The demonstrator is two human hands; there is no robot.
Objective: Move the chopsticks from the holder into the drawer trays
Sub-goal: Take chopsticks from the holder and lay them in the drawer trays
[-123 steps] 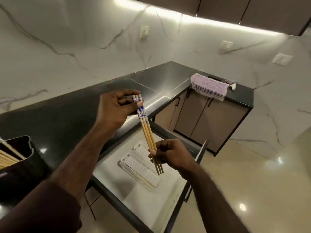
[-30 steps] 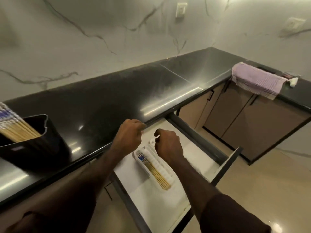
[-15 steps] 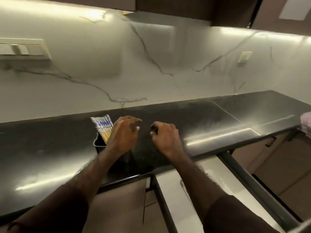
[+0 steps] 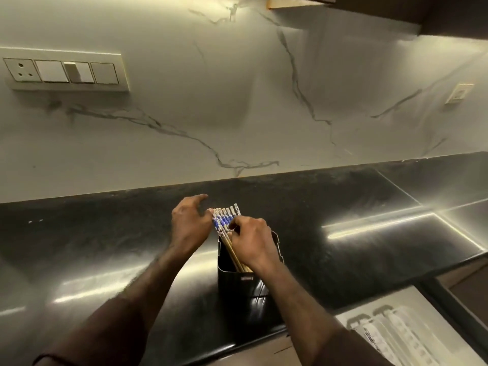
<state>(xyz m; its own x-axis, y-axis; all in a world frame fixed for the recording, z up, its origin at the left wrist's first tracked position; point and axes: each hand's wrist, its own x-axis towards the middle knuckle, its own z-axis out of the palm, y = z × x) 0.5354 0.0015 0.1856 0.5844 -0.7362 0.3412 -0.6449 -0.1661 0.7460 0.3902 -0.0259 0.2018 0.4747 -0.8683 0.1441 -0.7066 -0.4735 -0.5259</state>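
A black holder (image 4: 239,281) stands on the dark counter near its front edge. Several wooden chopsticks (image 4: 224,220) with blue and white patterned tops lean out of it to the upper left. My right hand (image 4: 252,244) is over the holder's mouth with its fingers closed around some of the chopsticks. My left hand (image 4: 188,225) is beside the fanned tops, fingers spread and touching their left side. The open drawer (image 4: 412,307) shows at the lower right with white trays (image 4: 396,336) inside; one tray holds chopsticks (image 4: 375,342).
The black counter (image 4: 343,247) runs along a marble wall. A switch plate (image 4: 63,70) is on the wall at upper left, a small socket (image 4: 459,93) at right. Dark upper cabinets (image 4: 422,11) hang overhead.
The view turned from the drawer to the counter. Both hands left the tray, moved to the holder, and my right hand has closed on chopsticks there.
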